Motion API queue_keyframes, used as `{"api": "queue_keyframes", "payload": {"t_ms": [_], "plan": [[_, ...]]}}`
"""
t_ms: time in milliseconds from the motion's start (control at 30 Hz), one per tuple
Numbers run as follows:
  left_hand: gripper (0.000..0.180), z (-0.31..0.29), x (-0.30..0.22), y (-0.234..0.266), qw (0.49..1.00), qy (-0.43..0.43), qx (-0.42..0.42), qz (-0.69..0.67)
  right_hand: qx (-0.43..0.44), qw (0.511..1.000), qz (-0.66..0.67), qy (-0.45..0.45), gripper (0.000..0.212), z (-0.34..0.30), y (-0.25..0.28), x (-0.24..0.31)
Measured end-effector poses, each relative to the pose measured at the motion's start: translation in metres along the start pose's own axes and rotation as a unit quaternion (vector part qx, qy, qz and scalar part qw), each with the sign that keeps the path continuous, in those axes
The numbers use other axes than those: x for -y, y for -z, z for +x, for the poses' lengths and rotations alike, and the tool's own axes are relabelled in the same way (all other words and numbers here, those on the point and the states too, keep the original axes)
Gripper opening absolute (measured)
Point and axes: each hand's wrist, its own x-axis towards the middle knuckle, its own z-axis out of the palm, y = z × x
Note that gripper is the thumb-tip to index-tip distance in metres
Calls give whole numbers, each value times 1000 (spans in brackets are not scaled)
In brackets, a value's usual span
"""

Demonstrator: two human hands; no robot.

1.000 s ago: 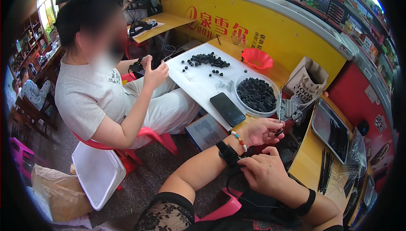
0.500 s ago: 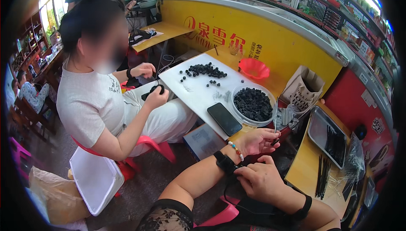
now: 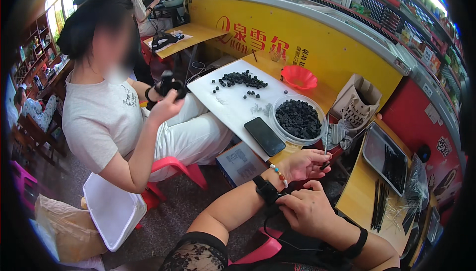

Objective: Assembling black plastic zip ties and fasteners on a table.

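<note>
My left hand (image 3: 303,166) is closed, palm partly up, around a thin metal rod (image 3: 326,139) that points upward. A small black piece (image 3: 325,165) shows at its fingertips; its exact kind is unclear. On my left wrist sit a beaded bracelet and a black strapped device (image 3: 267,190) with a cable. My right hand (image 3: 308,210) has its thumb and fingers closed at the edge of this device. Just beyond my left hand stands a clear round tub (image 3: 273,122) full of small black beads (image 3: 297,120).
On the white board (image 3: 208,80) lie scattered black beads (image 3: 243,79) and a phone (image 3: 264,136). A red bowl (image 3: 299,77) and cloth bag (image 3: 354,102) stand behind. At right are a metal tray (image 3: 369,147) and black strips (image 3: 380,205). A co-worker (image 3: 104,117) sits left.
My hands keep almost the same pose. The co-worker has leaned back slightly and raised both hands with a black strapped item between them. A person further back has come into view.
</note>
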Motion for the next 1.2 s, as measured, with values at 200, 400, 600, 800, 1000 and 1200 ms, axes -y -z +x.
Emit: {"api": "queue_keyframes", "payload": {"t_ms": [200,400,600,800,1000,1200], "plan": [[13,-3,3,-1,1000,-10,-1,-10,-7,1000,3,-7,12,-9,3,1],[13,-22,-2,-17,998,-42,-23,32,-1,997,47,-65,10,-54,31,-5],[15,-54,15,-67,993,-82,-48,64,-68,932,198,-296,13,-98,60,-36],[9,-39,52,-119,984,-90,-46,146,-236,817,422,-315,31,-135,64,-48],[7,-18,86,-152,977,-51,-42,201,-295,759,487,-315,22,-167,88,-35],[8,-1,122,-177,967,-30,-47,250,-366,720,496,-318,13,-216,94,-43]]}}
